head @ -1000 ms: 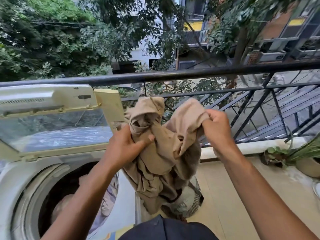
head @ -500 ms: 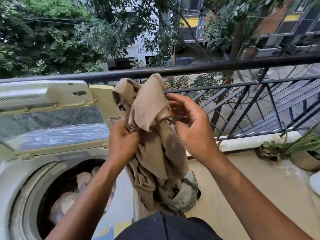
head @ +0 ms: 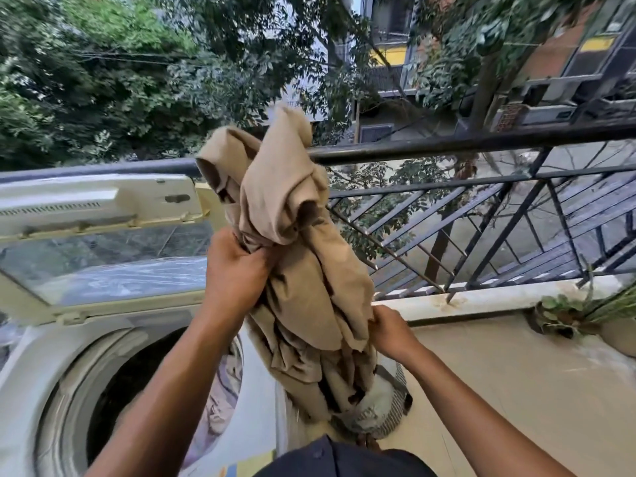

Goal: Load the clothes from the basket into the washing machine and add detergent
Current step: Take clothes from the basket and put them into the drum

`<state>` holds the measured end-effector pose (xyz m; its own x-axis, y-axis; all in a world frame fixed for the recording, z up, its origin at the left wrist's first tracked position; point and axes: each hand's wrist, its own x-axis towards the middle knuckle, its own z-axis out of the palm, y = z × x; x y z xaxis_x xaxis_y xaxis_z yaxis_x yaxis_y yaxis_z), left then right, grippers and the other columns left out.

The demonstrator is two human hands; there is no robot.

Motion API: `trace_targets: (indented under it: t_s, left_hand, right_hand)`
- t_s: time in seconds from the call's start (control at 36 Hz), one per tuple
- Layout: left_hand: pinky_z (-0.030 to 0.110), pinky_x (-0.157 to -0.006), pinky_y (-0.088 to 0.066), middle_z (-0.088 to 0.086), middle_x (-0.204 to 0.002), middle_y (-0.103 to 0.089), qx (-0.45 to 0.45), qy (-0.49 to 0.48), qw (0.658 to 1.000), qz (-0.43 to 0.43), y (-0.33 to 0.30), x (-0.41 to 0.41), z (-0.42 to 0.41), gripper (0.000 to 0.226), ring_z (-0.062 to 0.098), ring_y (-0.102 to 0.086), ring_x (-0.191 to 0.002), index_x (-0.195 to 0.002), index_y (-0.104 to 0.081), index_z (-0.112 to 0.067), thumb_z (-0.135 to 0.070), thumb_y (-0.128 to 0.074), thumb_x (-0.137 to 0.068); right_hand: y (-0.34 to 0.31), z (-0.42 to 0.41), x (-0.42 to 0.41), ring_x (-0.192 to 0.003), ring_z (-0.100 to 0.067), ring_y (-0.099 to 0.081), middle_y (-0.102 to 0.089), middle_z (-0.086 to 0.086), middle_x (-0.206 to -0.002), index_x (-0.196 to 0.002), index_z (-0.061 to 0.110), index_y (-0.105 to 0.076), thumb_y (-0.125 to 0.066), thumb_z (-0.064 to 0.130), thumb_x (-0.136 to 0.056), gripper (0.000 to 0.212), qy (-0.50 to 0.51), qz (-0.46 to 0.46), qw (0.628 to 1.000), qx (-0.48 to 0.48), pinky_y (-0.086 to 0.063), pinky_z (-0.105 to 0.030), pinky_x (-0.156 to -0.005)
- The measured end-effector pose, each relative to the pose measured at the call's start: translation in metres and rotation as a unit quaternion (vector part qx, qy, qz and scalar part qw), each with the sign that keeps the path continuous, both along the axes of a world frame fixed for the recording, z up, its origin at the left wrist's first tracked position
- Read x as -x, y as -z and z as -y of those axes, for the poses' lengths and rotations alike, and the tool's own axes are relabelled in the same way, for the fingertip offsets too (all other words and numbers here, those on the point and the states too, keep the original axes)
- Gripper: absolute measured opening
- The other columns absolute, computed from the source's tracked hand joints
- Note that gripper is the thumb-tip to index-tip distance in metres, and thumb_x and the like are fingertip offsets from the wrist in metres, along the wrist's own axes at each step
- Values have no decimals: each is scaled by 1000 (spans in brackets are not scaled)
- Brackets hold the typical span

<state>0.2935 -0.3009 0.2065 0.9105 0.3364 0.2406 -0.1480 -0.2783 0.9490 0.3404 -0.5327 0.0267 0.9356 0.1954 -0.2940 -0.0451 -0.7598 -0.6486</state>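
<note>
A crumpled beige garment [head: 292, 242] hangs in the air in front of me, just right of the washing machine's opening. My left hand [head: 235, 270] grips it near the middle. My right hand [head: 389, 330] pinches its lower right edge. The top-loading washing machine [head: 31, 370] stands at the left with its lid [head: 96, 215] raised. Pale clothes [head: 220, 397] lie inside the drum [head: 113, 401]. Below the garment, the basket [head: 389, 407] holds striped fabric and is mostly hidden by the cloth.
A black metal railing [head: 481, 142] runs across the balcony behind the machine. Potted plants [head: 585, 311] sit on the floor at the right by the ledge. The tan balcony floor [head: 499, 390] stretches to the right. Trees and buildings lie beyond.
My right hand dropped from the garment's top to its lower right edge and took hold there. The garment's top rose higher above the railing. My left hand kept its grip.
</note>
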Motion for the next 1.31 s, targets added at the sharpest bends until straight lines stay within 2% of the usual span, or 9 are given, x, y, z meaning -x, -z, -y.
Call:
trace_targets:
  t_s: [0.17,0.31,0.44,0.58,0.75,0.94,1.06,1.22,1.31]
  left_hand:
    - [42,-67,-59,-4,-80,-76,-117,-32,987,-109,32,2,-14,8,14,-72,-87,-82,-73,-21,-26,-72,-76]
    - [31,-62,-40,-7,-86,-63,-216,-22,961,-172,41,5,-2,19,21,-58,-83,-97,-63,-21,-14,-69,-80]
    - [33,-76,-46,-4,-105,-67,-200,20,958,-206,50,2,8,38,25,-64,-102,-112,-58,-28,-27,-76,-79]
    - [32,-100,-53,-16,-129,-67,-106,163,966,-172,50,3,6,97,0,-62,-121,-141,-52,-29,-53,-91,-55]
    - [40,-102,-55,-13,-122,-72,-27,107,981,-161,53,8,16,87,7,-66,-116,-122,-66,-33,-70,-86,-47]
    - [-11,-77,-32,-38,-110,-46,15,-36,998,-57,43,-3,22,61,-7,-50,-109,-115,-41,-53,-18,-81,-82]
    - [4,-88,-46,-16,-126,-62,95,-56,993,-35,42,-6,9,67,-15,-56,-107,-139,-55,-25,-25,-78,-76]
    - [21,-91,-55,-6,-128,-69,178,-57,982,-7,10,-6,-1,66,7,-68,-112,-138,-59,-19,-21,-84,-77]
    - [39,-106,-53,-1,-136,-68,193,-51,980,19,-3,-6,-9,85,16,-64,-126,-141,-58,-20,-39,-86,-62]
  right_hand:
    - [-26,20,-21,-78,-39,-71,-72,-12,-74,-75,10,-67,-49,43,-77,38,198,26,971,-135,-61,-52,-71]
    - [-125,18,-24,-85,-47,-72,-75,-20,-83,-87,3,-72,-49,13,-91,25,209,114,926,-293,-58,-68,-75]
    - [-204,3,-9,-82,-29,-66,-71,-31,-94,-91,-4,-71,-45,-2,-91,26,99,181,880,-427,-54,-49,-75]
    - [-209,-22,-3,-91,-7,-69,-77,8,-94,-98,22,-76,-50,-2,-92,36,-28,164,886,-434,-52,-25,-80]
    - [-187,-46,13,-85,2,-65,-73,17,-88,-96,18,-72,-52,-6,-89,32,-113,90,883,-446,-50,-15,-76]
    - [-157,-27,9,-98,-14,-68,-75,-2,-100,-109,4,-71,-56,-9,-81,35,-66,60,870,-485,-56,-34,-90]
    - [-104,-10,-4,-97,-2,-68,-72,-2,-108,-118,16,-66,-51,-20,-79,55,6,91,945,-313,-55,-29,-88]
    - [-18,3,-5,-131,-30,-51,-50,-6,-141,-155,31,-26,-75,50,-48,119,-120,-71,989,39,-48,-44,-105]
    - [14,1,-3,-123,-37,-56,-57,-13,-135,-151,35,-34,-69,62,-60,101,-85,-72,989,94,-49,-40,-94]
